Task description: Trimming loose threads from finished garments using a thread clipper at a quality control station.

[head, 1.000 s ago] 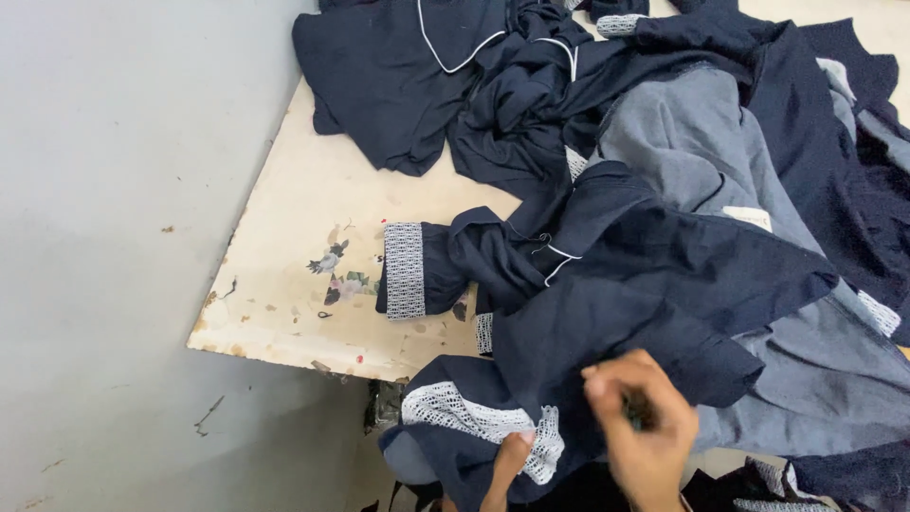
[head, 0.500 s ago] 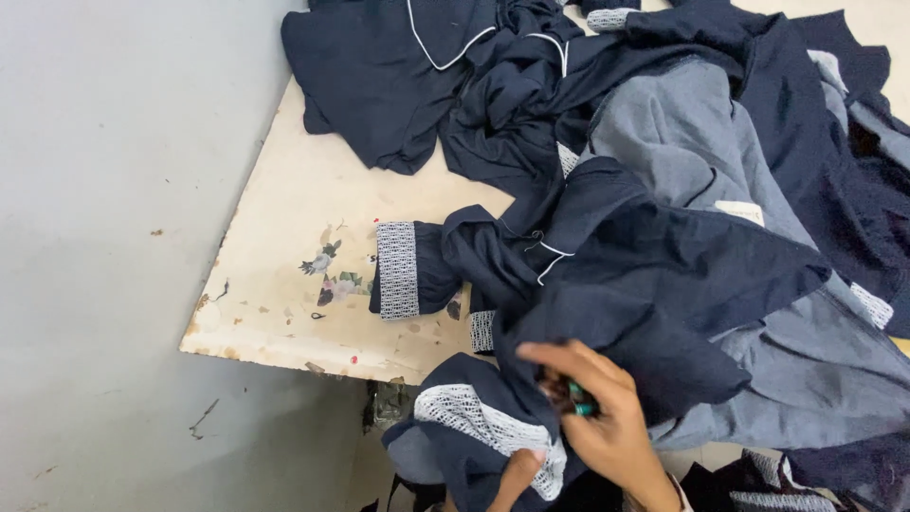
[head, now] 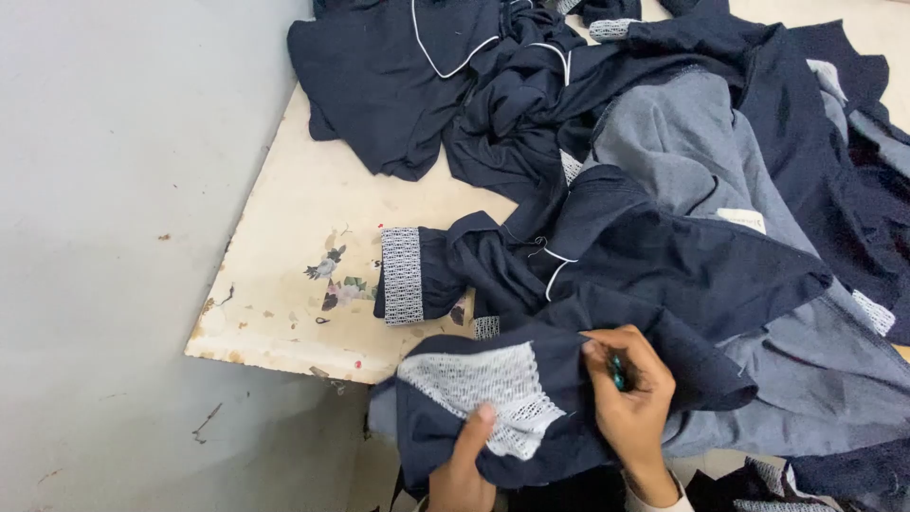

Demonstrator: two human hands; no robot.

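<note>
Left hand (head: 464, 465) now presses the white lace panel (head: 493, 384) of a navy garment (head: 654, 275); right hand (head: 630, 398), shifted closer, pinches its fold around a small teal tool (head: 618, 372).

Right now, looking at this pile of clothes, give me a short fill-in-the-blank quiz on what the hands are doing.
1. The left hand presses its thumb on a white ____ panel.
2. The right hand pinches dark ____ cloth.
3. The clothes lie on a worn, cream-coloured ____.
4. The lace-trimmed cuff lies ____ of the hands.

Missing words: lace; navy; table; left
</note>
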